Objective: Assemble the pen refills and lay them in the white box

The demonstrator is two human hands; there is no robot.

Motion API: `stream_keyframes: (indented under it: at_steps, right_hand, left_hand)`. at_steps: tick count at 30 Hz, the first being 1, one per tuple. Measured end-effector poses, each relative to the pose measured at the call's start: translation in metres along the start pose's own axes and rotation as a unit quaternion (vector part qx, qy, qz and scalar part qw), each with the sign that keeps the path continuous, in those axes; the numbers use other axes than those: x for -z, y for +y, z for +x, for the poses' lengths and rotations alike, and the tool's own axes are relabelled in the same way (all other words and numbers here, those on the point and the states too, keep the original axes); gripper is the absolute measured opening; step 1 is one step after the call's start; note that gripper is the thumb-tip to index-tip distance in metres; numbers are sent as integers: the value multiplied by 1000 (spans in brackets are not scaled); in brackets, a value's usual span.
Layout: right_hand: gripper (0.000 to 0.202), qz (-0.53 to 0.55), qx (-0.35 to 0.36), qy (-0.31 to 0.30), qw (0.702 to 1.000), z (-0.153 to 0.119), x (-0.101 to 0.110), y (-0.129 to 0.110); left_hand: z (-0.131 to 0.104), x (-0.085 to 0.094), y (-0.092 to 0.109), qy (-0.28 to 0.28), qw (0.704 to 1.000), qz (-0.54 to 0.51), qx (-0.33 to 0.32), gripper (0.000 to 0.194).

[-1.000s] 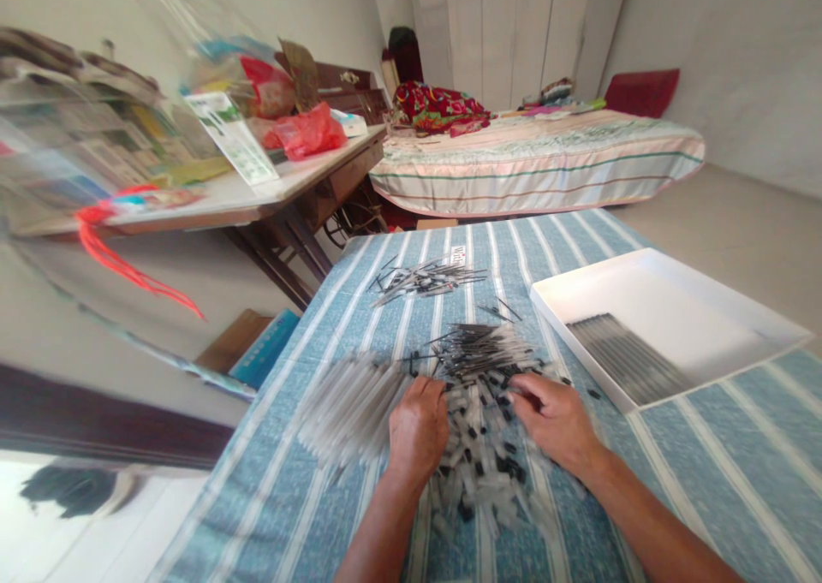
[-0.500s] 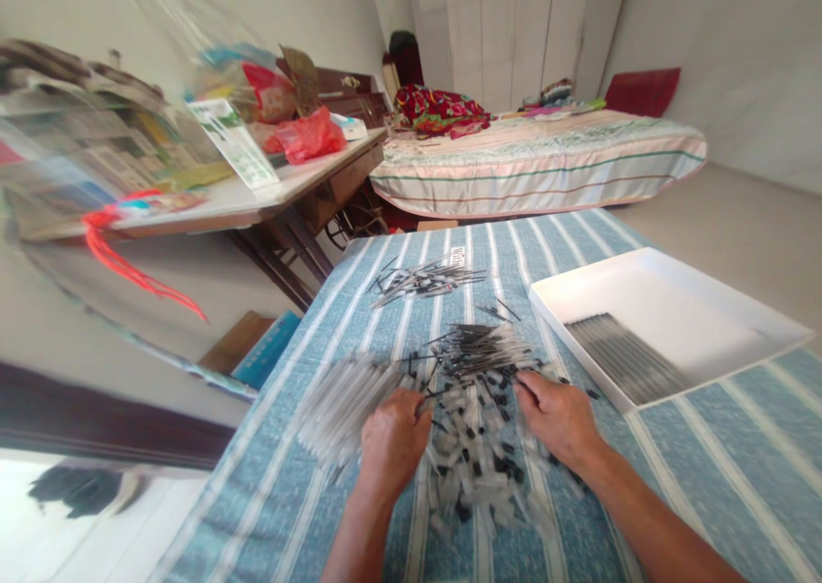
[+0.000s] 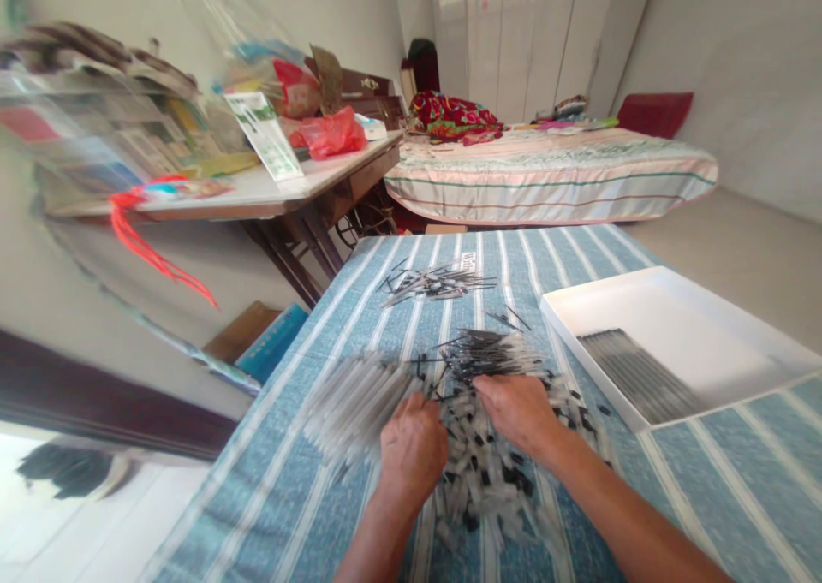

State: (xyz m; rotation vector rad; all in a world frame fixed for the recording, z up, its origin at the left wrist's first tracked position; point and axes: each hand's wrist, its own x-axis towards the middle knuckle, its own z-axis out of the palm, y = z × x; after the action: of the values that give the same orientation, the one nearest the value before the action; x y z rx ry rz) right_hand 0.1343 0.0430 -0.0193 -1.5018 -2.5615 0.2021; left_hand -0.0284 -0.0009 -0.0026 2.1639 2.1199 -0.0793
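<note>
My left hand [image 3: 414, 442] is closed in a pinch beside the right end of a row of translucent pen barrels [image 3: 360, 403]. Whatever its fingers hold is hidden. My right hand [image 3: 519, 410] is also closed, thumb and forefinger together, at the near edge of a heap of thin dark pen refills [image 3: 485, 352]; I cannot make out anything in it. Between and below both hands lies a loose scatter of small clear and black pen caps [image 3: 485, 480]. To the right, finished-looking grey pens [image 3: 635, 376] lie side by side in a shallow white box [image 3: 693, 326].
Farther back on the striped blue tablecloth [image 3: 282, 480] is another pile of thin dark and clear sticks [image 3: 443, 283]. A cluttered side table [image 3: 282, 193] with red string [image 3: 147, 240] stands at the left. A bed [image 3: 545, 176] is behind.
My right hand has moved left, from the right side of the cap scatter to nearer my left hand. The whole view has shifted slightly; my left hand stays near the barrels.
</note>
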Motion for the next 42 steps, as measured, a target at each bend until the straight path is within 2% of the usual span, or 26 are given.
stream_keyframes:
  at_steps: [3,5,8,13,15,17,19,23,26,29,31,34,39,42]
  right_hand:
    - [23,-40,14,-73,996,11,5,-10]
    - [24,-49,15,-88,995,13,4,-14]
    - [24,-52,6,-79,995,11,0,-11]
    - [23,-20,-15,-66,997,1,-2,7]
    - [21,32,-12,-45,998,-3,-2,14]
    - [20,130,-1,-5,991,-6,-2,20]
    - [18,264,-6,40,964,-9,-4,26]
    - [19,491,-81,98,862,-13,-5,38]
    - [20,592,-113,138,786,-15,-3,50]
    - [19,648,-116,174,732,-17,-1,60]
    - [18,665,-118,185,714,-18,0,65]
    - [17,674,-117,197,703,-19,1,69]
    - [16,677,-116,214,694,-19,2,72]
    - [16,672,-116,206,701,-20,3,72]
  left_hand:
    - [-2,-1,2,12,1000,-11,0,17]
    - [-3,-2,3,20,1000,-19,1,18]
    - [-4,-3,5,37,999,-27,-2,18]
    - [-2,-8,5,53,998,-27,-6,17]
    - [0,-11,5,62,998,-24,-11,18]
    - [0,-12,5,73,997,-21,-11,20]
    - [0,-14,5,90,995,-29,-11,21]
    - [0,-16,3,165,982,-91,-14,17]
    - [0,-17,1,221,959,-172,-42,15]
    - [1,-19,-1,235,939,-240,-78,12]
    - [0,-19,-1,232,932,-264,-89,13]
    - [0,-20,-1,230,926,-283,-96,13]
    - [1,-19,-1,238,920,-294,-104,14]
    - [0,-16,1,219,924,-296,-103,15]
